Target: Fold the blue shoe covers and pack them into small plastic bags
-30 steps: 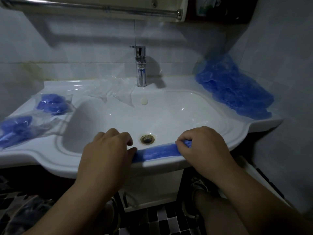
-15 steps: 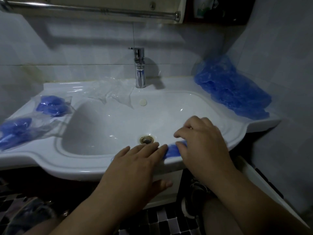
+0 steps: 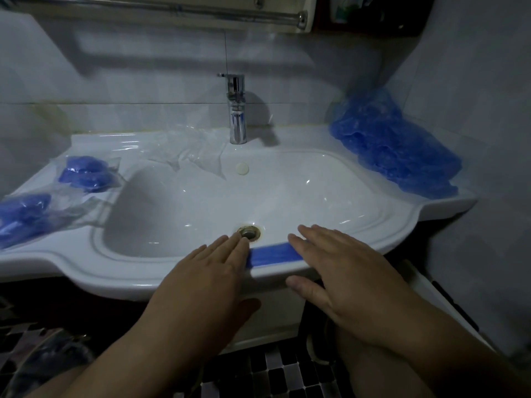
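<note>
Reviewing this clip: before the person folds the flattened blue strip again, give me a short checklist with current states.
1. Folded blue plastic shoe cover lies flat on the white ceramic sink's front rim: ok.
2. Left hand open, flat on its left end: ok.
3. Right hand open, flat on its right end: ok.
4. Strip clear of the brass drain: ok, though close.
5. Empty clear plastic bags ready beside the chrome faucet: ok.
6. Strip's ends, hidden under the hands, aligned: cannot tell.
</note>
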`<state>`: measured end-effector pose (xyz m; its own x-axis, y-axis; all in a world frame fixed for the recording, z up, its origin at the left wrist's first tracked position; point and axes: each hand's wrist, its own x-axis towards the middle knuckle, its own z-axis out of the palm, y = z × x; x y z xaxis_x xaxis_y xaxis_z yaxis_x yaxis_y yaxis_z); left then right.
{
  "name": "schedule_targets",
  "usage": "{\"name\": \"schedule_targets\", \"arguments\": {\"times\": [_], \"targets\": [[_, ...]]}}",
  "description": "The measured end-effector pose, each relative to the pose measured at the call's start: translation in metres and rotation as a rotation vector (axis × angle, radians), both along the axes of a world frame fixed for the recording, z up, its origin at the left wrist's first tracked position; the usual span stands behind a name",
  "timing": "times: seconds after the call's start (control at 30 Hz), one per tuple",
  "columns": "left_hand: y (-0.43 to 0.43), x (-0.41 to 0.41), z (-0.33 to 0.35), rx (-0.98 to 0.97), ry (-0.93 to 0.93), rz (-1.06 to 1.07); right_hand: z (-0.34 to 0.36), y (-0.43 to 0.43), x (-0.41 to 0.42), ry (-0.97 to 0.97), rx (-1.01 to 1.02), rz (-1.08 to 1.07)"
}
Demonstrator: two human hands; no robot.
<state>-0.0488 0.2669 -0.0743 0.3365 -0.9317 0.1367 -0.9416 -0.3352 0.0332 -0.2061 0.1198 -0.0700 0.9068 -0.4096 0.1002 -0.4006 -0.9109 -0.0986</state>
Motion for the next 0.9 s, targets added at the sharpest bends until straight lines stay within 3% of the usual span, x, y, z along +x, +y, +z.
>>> {"name": "schedule_targets", "arguments": {"times": [0.13,0.23,0.33,0.4,0.7,0.9], "targets": [[-0.001,-0.002,-0.004,-0.044,-0.002,0.005,0.005,0.001,0.001,0.009,0.057,0.003],[-0.002,-0.005,-0.002,-0.235,0.036,0.033,0.007,-0.005,-0.002,-0.173,0.188,-0.002],[-0.002,-0.008,0.004,-0.343,0.194,0.077,0.009,-0.018,-0.001,-0.336,0.255,-0.032],[-0.002,-0.005,0.003,-0.364,0.267,0.080,0.014,-0.023,0.003,-0.310,0.248,-0.034],[0.000,0.007,0.006,-0.340,0.188,-0.037,0.024,-0.031,0.026,-0.167,0.052,-0.073],[-0.001,0.007,0.022,-0.392,0.441,-0.199,0.012,-0.027,0.035,-0.254,0.145,-0.057]]}}
